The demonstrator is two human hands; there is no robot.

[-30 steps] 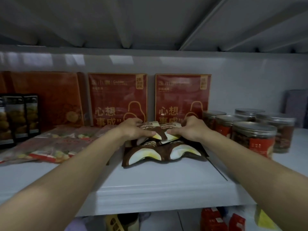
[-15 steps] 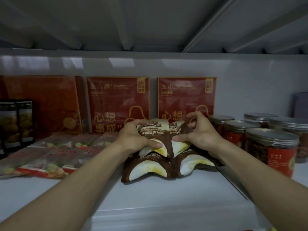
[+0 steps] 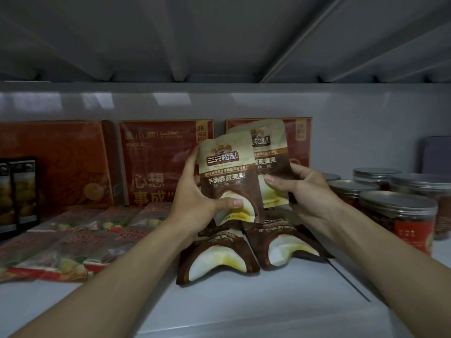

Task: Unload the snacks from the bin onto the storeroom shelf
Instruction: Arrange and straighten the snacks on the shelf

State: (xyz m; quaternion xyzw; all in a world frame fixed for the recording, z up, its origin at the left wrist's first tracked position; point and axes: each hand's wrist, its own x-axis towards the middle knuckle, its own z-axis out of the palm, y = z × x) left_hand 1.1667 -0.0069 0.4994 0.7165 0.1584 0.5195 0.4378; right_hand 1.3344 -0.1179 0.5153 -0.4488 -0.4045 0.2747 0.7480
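Two brown-and-cream nut pouches stand upright above the white shelf (image 3: 219,306). My left hand (image 3: 195,198) grips the front pouch (image 3: 227,172) by its lower left, thumb across its face. My right hand (image 3: 302,189) pinches the rear pouch (image 3: 271,152), which sits behind and to the right of the front one. Under them two more of the same pouches lie flat on the shelf, one on the left (image 3: 214,254) and one on the right (image 3: 283,242). The bin is out of view.
Red gift boxes (image 3: 161,164) lean on the back wall. Flat red snack packets (image 3: 73,242) cover the shelf's left. Lidded clear jars (image 3: 397,215) stand at the right. Dark small boxes (image 3: 19,191) are at far left. The upper shelf's underside hangs close overhead.
Both hands lifted the top two pouches off the flat pile and raised them upright in front of the red boxes. The camera moved closer.
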